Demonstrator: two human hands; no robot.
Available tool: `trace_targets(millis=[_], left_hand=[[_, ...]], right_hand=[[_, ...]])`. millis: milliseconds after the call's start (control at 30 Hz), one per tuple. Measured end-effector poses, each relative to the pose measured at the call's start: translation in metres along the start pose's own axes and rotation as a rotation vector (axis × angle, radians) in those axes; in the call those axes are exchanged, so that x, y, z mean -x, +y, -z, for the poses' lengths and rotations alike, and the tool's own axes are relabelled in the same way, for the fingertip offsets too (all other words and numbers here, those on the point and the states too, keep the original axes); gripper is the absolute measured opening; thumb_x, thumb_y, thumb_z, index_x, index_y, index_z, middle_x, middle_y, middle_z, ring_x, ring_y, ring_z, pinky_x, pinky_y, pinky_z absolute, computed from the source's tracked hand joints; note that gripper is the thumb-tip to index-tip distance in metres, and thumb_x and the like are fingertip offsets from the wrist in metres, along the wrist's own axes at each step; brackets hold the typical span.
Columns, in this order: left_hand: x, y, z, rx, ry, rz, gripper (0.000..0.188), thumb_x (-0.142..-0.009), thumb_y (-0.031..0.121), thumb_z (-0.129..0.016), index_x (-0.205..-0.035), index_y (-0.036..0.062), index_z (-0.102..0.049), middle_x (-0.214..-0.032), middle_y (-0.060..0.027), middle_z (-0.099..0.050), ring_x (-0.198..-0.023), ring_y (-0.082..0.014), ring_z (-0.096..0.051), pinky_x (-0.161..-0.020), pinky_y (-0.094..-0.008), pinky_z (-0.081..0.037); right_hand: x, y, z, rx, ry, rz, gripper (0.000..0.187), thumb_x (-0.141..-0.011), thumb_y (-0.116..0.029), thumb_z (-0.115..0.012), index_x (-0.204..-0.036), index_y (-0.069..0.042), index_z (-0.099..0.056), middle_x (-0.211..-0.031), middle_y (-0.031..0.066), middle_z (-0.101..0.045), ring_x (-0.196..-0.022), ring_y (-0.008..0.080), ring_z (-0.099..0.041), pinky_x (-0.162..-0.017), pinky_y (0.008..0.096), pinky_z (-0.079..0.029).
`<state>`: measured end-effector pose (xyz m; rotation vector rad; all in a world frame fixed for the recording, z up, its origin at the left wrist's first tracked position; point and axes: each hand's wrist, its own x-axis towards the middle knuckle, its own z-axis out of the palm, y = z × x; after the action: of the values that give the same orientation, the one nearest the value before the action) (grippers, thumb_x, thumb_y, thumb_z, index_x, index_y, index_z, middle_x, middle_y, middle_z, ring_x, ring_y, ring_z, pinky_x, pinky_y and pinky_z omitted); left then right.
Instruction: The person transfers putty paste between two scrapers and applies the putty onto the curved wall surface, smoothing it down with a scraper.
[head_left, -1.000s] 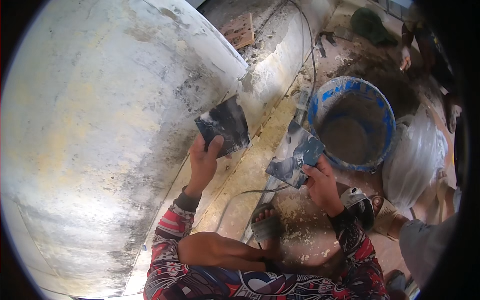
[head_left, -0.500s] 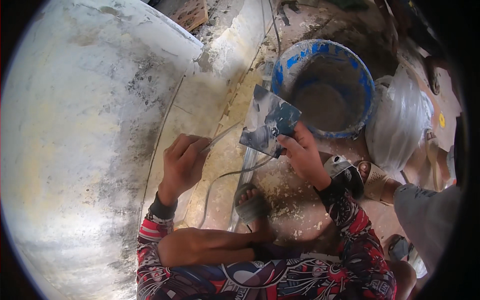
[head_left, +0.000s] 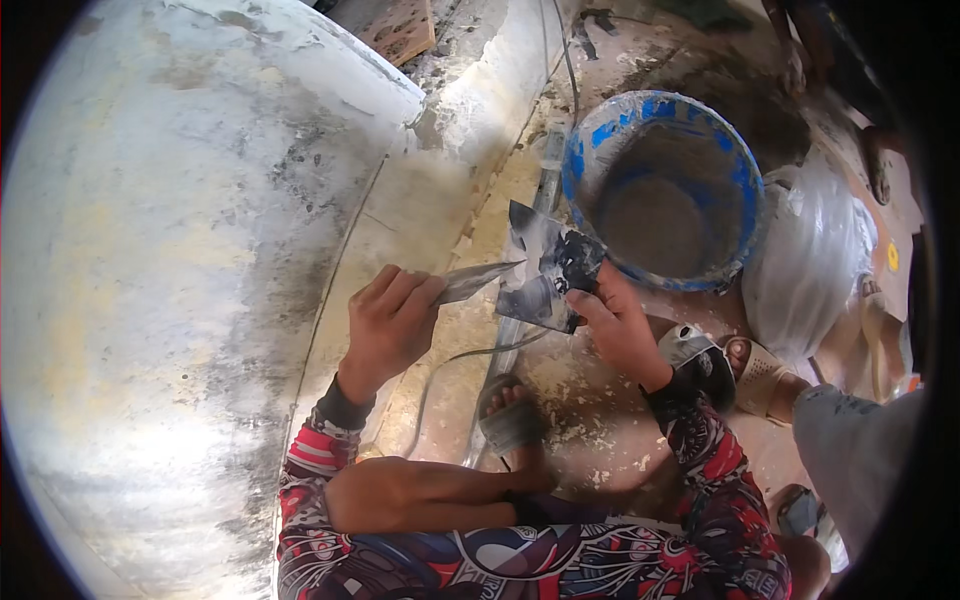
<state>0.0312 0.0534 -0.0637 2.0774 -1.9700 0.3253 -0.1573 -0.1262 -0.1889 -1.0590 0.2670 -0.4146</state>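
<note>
Smeared plate (head_left: 535, 245), flat, dark with pale paste, sits mid-view over the floor, held up in the right hand (head_left: 612, 318); thumb on its face, fingers pinching the near right corner. Second plate (head_left: 478, 282), seen almost edge-on, is gripped by the left hand (head_left: 392, 320), fingers wrapped on its near end. Its tip overlaps the smeared plate's left part; can't tell if they touch.

Step in hand, likely: scraping or shifting paste between the two plates. Next move probably calls for a firm right hold and the second plate's edge laid flat across the paste.

Just beyond the smeared plate: blue bucket (head_left: 750, 195), grey residue inside. Right of it, clear plastic bag (head_left: 805, 265). Below: cable (head_left: 500, 348), sandaled foot (head_left: 513, 420). Far left: stained pale wall (head_left: 180, 280).

Writing: none legible on plates or bucket; patterned garment (head_left: 500, 565) has small print, not transcribed.
</note>
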Motion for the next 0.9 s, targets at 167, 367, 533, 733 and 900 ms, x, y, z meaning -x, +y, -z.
trace_targets(millis=[167, 367, 533, 733, 900], left_hand=[[-0.009, -0.007, -0.003, -0.079, 0.055, -0.034, 0.032, -0.068, -0.008, -0.066, -0.098, 0.0012, -0.064, -0.088, -0.0120, -0.064, -0.069, -0.0295, -0.060, -0.057, -0.0383, -0.049], [-0.050, -0.057, 0.009, -0.277, 0.175, 0.108, 0.007, -0.080, 0.003, -0.063, -0.084, 0.0077, -0.060, -0.078, -0.0099, -0.059, -0.064, -0.0330, -0.061, -0.051, -0.0411, -0.047], [-0.095, -0.119, 0.001, -0.380, 0.150, 0.200, 0.011, -0.087, 0.011, -0.060, -0.079, 0.0053, -0.055, -0.079, -0.0143, -0.059, -0.067, -0.0399, -0.060, -0.056, -0.0484, -0.047], [-0.119, -0.155, -0.018, -0.475, 0.052, 0.300, 0.023, -0.090, 0.022, -0.058, -0.077, 0.0033, -0.056, -0.078, -0.0185, -0.062, -0.073, -0.0430, -0.061, -0.063, -0.0529, -0.048], [-0.131, -0.167, -0.026, -0.506, -0.021, 0.404, 0.027, -0.089, 0.027, -0.059, -0.078, 0.0031, -0.059, -0.079, -0.0231, -0.064, -0.079, -0.0456, -0.063, -0.069, -0.0546, -0.050]], right_hand=[[-0.001, -0.007, 0.008, 0.052, -0.090, -0.035, 0.041, -0.093, 0.002, -0.051, -0.134, -0.001, -0.049, -0.110, -0.0015, -0.057, -0.096, 0.0057, -0.048, -0.087, 0.0241, -0.042], [0.003, 0.010, 0.001, 0.041, -0.139, -0.102, 0.039, -0.093, 0.003, -0.050, -0.132, -0.001, -0.051, -0.105, -0.0020, -0.056, -0.093, 0.0058, -0.049, -0.081, 0.0237, -0.043], [0.005, 0.012, 0.007, 0.052, -0.102, -0.081, 0.041, -0.093, 0.003, -0.050, -0.133, -0.001, -0.050, -0.105, -0.0018, -0.057, -0.093, 0.0062, -0.050, -0.081, 0.0238, -0.044], [0.006, 0.014, 0.011, 0.010, -0.085, -0.077, 0.042, -0.092, 0.004, -0.050, -0.134, 0.000, -0.050, -0.115, 0.0012, -0.058, -0.101, 0.0075, -0.050, -0.090, 0.0246, -0.042], [0.007, 0.012, 0.011, 0.004, -0.082, -0.104, 0.042, -0.093, 0.004, -0.051, -0.135, 0.000, -0.049, -0.115, 0.0010, -0.058, -0.102, 0.0073, -0.049, -0.091, 0.0245, -0.042]])
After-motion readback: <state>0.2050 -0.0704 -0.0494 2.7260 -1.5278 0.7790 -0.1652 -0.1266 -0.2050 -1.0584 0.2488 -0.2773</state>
